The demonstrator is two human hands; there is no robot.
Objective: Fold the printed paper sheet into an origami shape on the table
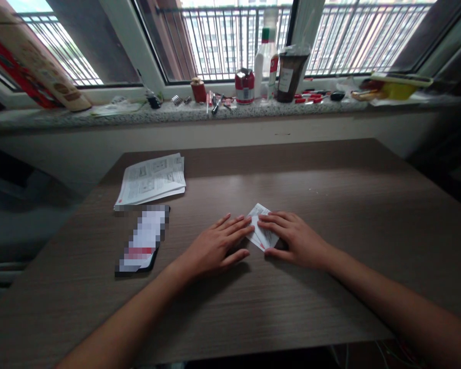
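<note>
A small folded piece of printed paper lies on the brown table between my two hands. It has a diamond-like outline, with slanting fold lines and a small red mark near its lower corner. My left hand rests flat with fingers stretched out, their tips touching the paper's left side. From the other side my right hand lies over the paper's right part, fingers extended and thumb by the lower corner. The fingers of my right hand hide the paper's right edge.
Left on the table are a stack of printed sheets and a phone with a blurred screen. Along the granite windowsill stand a red can, a clear bottle, a dark drink cup and several small items.
</note>
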